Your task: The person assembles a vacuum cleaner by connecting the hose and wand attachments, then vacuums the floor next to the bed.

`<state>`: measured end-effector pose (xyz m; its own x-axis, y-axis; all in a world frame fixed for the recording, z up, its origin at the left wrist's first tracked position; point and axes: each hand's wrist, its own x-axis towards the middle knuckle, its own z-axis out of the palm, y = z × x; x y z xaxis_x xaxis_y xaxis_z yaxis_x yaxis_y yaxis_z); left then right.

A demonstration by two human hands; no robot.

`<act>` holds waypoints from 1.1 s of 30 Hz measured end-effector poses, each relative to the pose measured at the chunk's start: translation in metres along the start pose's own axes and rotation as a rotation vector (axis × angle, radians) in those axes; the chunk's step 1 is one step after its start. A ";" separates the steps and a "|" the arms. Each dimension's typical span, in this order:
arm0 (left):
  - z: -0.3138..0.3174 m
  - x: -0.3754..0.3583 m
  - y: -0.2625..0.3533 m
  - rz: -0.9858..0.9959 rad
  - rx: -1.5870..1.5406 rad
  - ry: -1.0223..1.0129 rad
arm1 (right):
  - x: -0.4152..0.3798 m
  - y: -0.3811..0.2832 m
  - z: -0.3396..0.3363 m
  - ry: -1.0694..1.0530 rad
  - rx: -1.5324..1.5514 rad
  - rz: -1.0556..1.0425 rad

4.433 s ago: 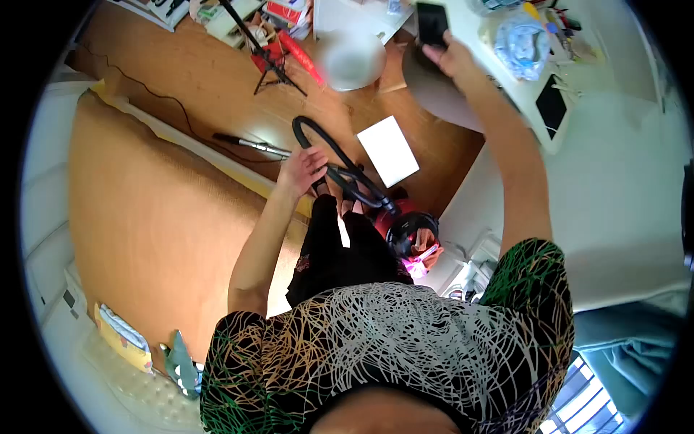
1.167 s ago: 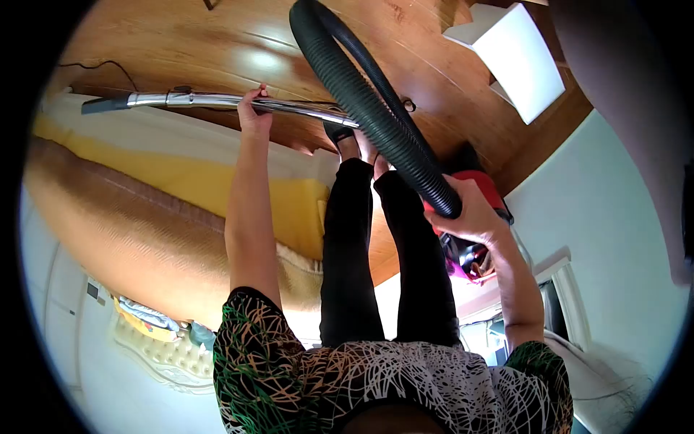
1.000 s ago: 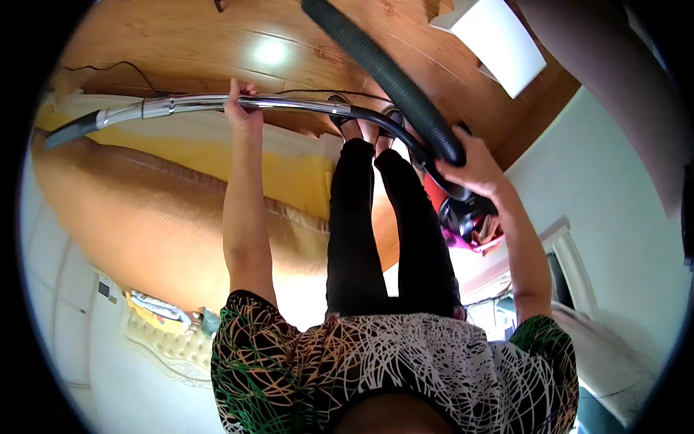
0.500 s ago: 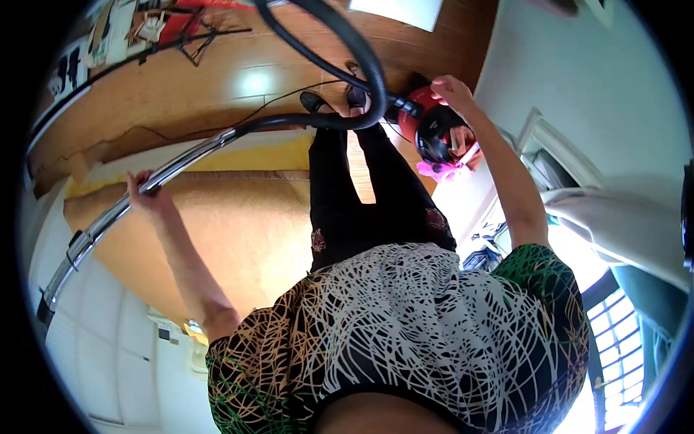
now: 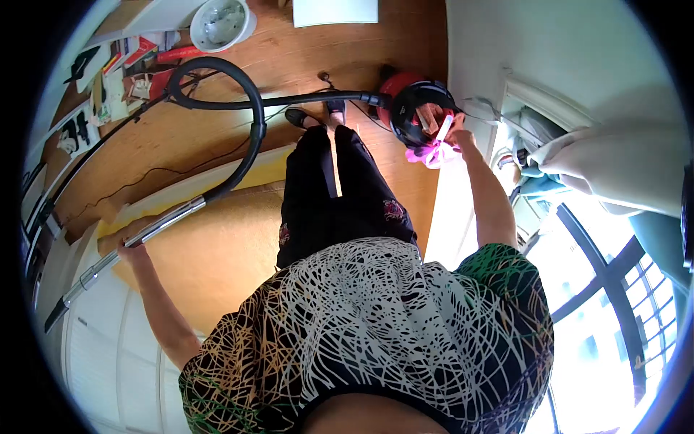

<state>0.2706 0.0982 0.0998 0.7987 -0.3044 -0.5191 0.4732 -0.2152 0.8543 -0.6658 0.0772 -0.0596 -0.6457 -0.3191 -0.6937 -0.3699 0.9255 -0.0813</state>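
My left hand (image 5: 132, 250) is closed around the chrome vacuum wand (image 5: 155, 228), which slants down to the left over the orange bed cover (image 5: 217, 253). From the wand a black hose (image 5: 249, 94) loops across the wooden floor to the red and black vacuum canister (image 5: 408, 108) beside my feet. My right hand (image 5: 458, 137) reaches down to the canister. Its fingers are curled on the handle, where a pink ribbon (image 5: 428, 153) is tied.
A white bucket (image 5: 220, 18) and a white sheet (image 5: 335, 11) lie on the floor beyond the hose. Books and clutter (image 5: 108, 72) line the left side. A white wall (image 5: 549, 50), cloths (image 5: 578, 155) and a bright window (image 5: 607, 289) are on the right.
My right hand has left the hose and dropped onto the canister handle. My left hand has swung the wand from the floor over to the bed side. The view has turned right.
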 end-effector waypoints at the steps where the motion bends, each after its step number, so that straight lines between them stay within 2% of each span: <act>1: -0.007 0.001 0.001 -0.021 0.023 0.001 | 0.024 0.015 0.012 -0.020 0.020 -0.123; 2: -0.013 0.001 0.002 -0.044 0.045 0.002 | 0.074 0.041 0.025 -0.084 0.094 -0.332; 3: -0.026 0.005 0.011 0.006 0.080 0.090 | 0.117 0.062 0.045 -0.166 0.166 -0.523; 4: -0.041 0.010 0.019 0.053 0.114 0.180 | 0.110 0.054 0.049 -0.244 0.532 -0.402; 5: -0.050 0.005 0.031 0.085 0.096 0.125 | 0.069 0.028 0.050 -0.169 0.507 -0.375; 6: -0.061 0.004 0.046 0.099 0.086 -0.054 | 0.029 0.009 0.050 -0.109 0.476 -0.344; 9: -0.081 0.031 0.036 0.089 0.058 -0.146 | -0.032 0.006 0.039 -0.049 0.477 -0.296; 10: -0.079 0.046 0.023 0.027 -0.059 0.053 | -0.045 0.013 0.031 -0.031 0.487 -0.280; 11: -0.107 0.051 0.032 0.035 -0.106 0.271 | -0.054 0.008 0.035 -0.040 0.492 -0.280; 12: -0.105 0.030 0.030 0.046 0.028 0.172 | -0.066 0.018 0.029 -0.018 0.483 -0.268; 14: -0.110 0.038 0.022 -0.003 -0.227 0.319 | -0.074 0.025 0.023 0.076 0.379 -0.356; 16: -0.099 0.003 0.027 -0.006 -0.216 0.285 | -0.079 0.026 0.024 0.378 0.124 -0.638; 18: -0.107 -0.007 0.028 -0.008 -0.205 0.250 | -0.090 0.023 0.020 0.194 0.318 -0.346; 20: -0.111 0.012 0.018 0.031 -0.349 0.394 | -0.172 -0.023 -0.007 0.406 -0.148 -0.412; 21: -0.114 0.009 0.016 0.043 -0.353 0.359 | -0.164 -0.021 -0.007 0.409 -0.121 -0.281; 22: -0.117 0.008 0.020 0.048 -0.356 0.364 | -0.125 -0.001 -0.001 0.404 -0.121 -0.288; 24: -0.118 0.009 0.022 -0.009 -0.270 0.319 | -0.064 0.047 0.011 0.667 -0.175 -0.715; 26: -0.105 -0.003 0.022 -0.021 -0.270 0.363 | -0.070 0.041 0.014 0.650 -0.225 -0.720; 29: -0.081 -0.019 0.011 -0.044 -0.206 0.381 | -0.070 0.033 0.017 0.548 -0.346 -0.582; 31: -0.053 -0.037 0.012 -0.033 -0.187 0.471 | -0.059 0.027 0.021 0.518 -0.392 -0.521; 32: -0.053 -0.036 0.013 -0.042 -0.178 0.468 | -0.048 0.023 0.024 0.428 -0.424 -0.473; 33: -0.061 -0.029 0.015 -0.048 -0.173 0.359 | -0.036 0.018 0.025 0.340 -0.455 -0.425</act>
<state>0.2772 0.1599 0.1296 0.8388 0.0525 -0.5420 0.5443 -0.0528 0.8372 -0.6325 0.1107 -0.0542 -0.5291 -0.7482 -0.4004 -0.8305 0.5534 0.0632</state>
